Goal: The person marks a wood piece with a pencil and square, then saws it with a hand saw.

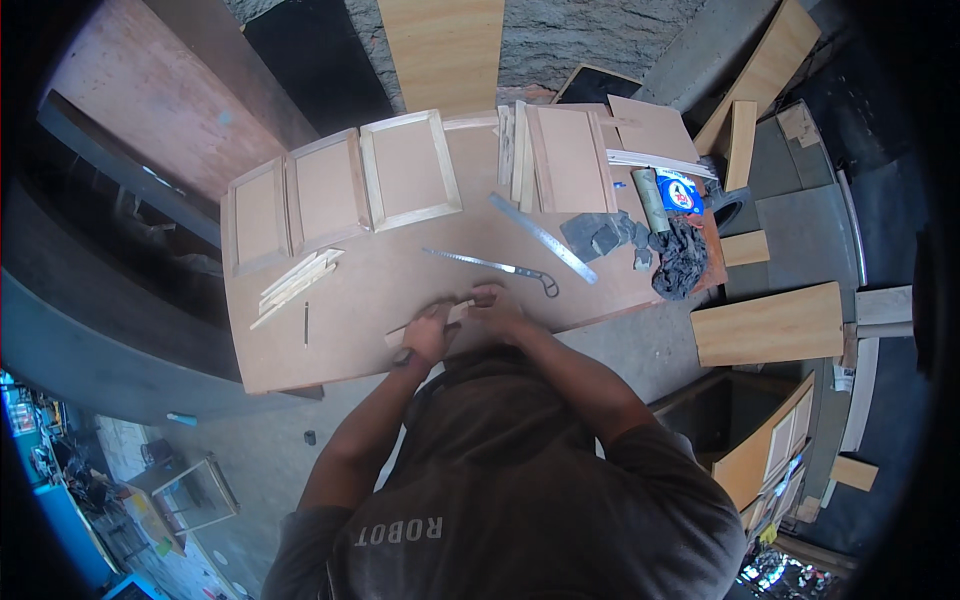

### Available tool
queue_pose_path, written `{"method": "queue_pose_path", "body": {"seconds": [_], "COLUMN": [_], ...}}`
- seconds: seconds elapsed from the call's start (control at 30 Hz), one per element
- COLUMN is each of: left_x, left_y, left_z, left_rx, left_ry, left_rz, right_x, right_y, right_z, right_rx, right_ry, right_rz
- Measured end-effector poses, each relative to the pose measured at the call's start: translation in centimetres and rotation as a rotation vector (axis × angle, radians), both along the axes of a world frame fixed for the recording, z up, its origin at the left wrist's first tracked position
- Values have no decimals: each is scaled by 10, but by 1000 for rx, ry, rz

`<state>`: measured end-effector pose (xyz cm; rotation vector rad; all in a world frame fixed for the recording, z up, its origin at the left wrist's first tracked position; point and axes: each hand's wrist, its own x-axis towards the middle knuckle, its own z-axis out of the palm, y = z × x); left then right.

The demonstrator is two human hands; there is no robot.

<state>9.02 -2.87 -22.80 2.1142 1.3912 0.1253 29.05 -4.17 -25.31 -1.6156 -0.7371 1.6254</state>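
Observation:
At the table's near edge, my left hand (430,332) is closed on a light wooden piece (397,336) lying at a slant in front of me. My right hand (495,312) is closed on the same piece farther right; its fingertips are partly hidden. Just beyond my hands lies a handsaw (478,264) with a dark looped handle, and beyond that a long metal ruler (545,237) lies slanted. A pencil (306,322) and several thin wooden strips (295,287) are to the left.
Framed panels (408,168) line the table's (270,360) back; stacked boards (570,155) stand right of them. Sandpaper (590,235), a green roll (650,200), a blue package (680,193) and dark cloth (680,260) crowd the right end. Loose boards (765,320) lie beside the table.

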Motion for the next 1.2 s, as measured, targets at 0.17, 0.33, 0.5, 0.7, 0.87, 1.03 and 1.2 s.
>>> {"method": "queue_pose_path", "body": {"seconds": [0.17,0.33,0.5,0.7,0.87,1.03,1.2], "left_x": [7,8,8,10,7,7,19], "left_y": [9,11,6,4,3,1,0], "left_z": [-18,-30,-35,-41,-46,-53,-45], "left_rx": [60,82,80,68,27,135,2], "left_ry": [-32,47,110,136,190,107,203], "left_rz": [-107,-188,-223,-198,-186,-200,-144], "right_x": [6,6,3,8,15,10,11], "right_y": [-9,-13,-10,-14,-13,-11,-8], "right_z": [-30,-30,-24,-12,6,3,-11], "right_rx": [-53,-103,-39,464,517,584,648], "right_ry": [-22,27,-207,-941,-742,-810,-957], "right_rz": [-28,-25,23,204,461,581,610]}}
